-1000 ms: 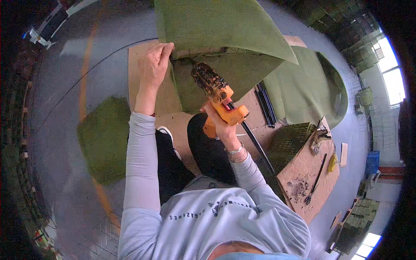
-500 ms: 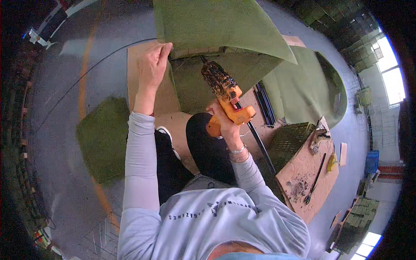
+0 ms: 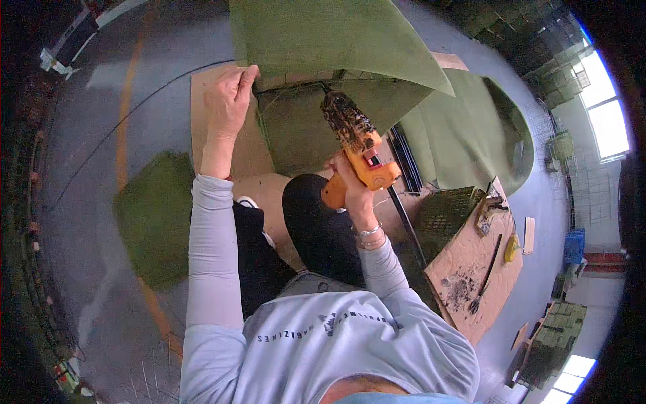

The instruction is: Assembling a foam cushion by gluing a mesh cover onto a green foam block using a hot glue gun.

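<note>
Your head view: an orange plastic gun-shaped tool with a black-smeared barrel [image 3: 360, 138] points far and slightly left.
Its long axis slants from near right to far left, tip beside the raised translucent green sheet [image 3: 336, 40]. Your right hand [image 3: 356, 194] wraps its handle; your left hand [image 3: 229, 101], fingers curled against the thumb, pinches the sheet's left edge.

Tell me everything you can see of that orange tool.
The orange tool looks like a plastic glue gun. Its front half is caked in black, gummy-looking residue; the right hand grips its handle. A black rod appears to extend from its rear. It slants forward and left, nozzle near the green sheet; contact is unclear.
</note>
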`<state>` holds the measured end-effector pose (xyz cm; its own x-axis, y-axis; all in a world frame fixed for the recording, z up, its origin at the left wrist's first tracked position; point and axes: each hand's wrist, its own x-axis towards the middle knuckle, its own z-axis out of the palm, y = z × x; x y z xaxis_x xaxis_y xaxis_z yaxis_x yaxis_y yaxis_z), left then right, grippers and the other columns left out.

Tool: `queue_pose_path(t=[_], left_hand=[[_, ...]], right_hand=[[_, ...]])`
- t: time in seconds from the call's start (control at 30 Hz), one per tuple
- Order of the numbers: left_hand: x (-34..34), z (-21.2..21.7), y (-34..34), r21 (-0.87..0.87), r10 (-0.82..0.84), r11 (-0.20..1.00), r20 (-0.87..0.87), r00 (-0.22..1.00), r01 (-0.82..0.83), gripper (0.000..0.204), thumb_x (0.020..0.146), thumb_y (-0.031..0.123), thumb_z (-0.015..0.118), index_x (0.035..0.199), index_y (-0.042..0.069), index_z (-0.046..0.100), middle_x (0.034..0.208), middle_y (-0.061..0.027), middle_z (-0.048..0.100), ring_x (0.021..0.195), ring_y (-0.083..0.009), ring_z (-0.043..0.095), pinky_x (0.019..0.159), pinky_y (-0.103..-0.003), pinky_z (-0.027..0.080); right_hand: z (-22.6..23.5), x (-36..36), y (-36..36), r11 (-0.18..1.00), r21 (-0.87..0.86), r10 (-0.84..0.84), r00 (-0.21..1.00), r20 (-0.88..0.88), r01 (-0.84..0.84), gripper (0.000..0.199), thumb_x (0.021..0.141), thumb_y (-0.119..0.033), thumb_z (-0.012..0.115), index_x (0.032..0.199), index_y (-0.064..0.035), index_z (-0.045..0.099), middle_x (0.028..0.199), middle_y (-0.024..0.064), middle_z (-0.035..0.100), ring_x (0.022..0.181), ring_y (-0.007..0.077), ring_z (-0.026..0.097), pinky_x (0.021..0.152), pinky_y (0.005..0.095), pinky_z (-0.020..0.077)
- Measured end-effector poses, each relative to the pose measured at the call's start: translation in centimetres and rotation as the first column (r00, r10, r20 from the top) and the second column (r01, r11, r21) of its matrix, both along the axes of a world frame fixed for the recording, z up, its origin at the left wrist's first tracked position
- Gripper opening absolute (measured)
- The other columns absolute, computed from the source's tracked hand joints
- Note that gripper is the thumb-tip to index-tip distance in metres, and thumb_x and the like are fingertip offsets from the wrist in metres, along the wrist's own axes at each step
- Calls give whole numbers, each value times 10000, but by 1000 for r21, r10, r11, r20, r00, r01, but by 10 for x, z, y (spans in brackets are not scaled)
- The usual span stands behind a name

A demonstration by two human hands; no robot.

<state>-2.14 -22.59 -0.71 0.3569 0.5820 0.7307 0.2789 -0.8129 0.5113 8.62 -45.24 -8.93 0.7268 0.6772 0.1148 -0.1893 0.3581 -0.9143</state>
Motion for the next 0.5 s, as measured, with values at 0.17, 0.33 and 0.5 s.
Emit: queue_pose_path(t=[0.17,0.33,0.5], left_hand=[[-2,1,0,1,40,999,-37,999,-40,355,895,333,508,762,26,626,701,-103,599,647,-272,577,573,-342,431],[-2,-3,3,2,35,999,-30,999,-35,327,898,351,500,867,84,687,696,-147,612,610,-272,602,547,-346,424],[-3,0,0,-72,39,996,-86,996,-45,323,898,348,499,871,85,684,745,-120,641,666,-269,616,591,-334,447]], right_hand=[[4,1,-3,999,-16,-34,999,40,35,232,797,-61,657,1008,-12,574,891,37,618,789,136,607,706,273,501],[-5,8,-5,996,-62,-64,997,45,67,277,791,-64,666,1046,-17,569,918,39,620,800,132,606,695,273,503],[-5,9,-5,997,-19,-80,994,71,81,156,857,-98,581,982,-14,541,838,43,576,775,148,569,694,274,459]])
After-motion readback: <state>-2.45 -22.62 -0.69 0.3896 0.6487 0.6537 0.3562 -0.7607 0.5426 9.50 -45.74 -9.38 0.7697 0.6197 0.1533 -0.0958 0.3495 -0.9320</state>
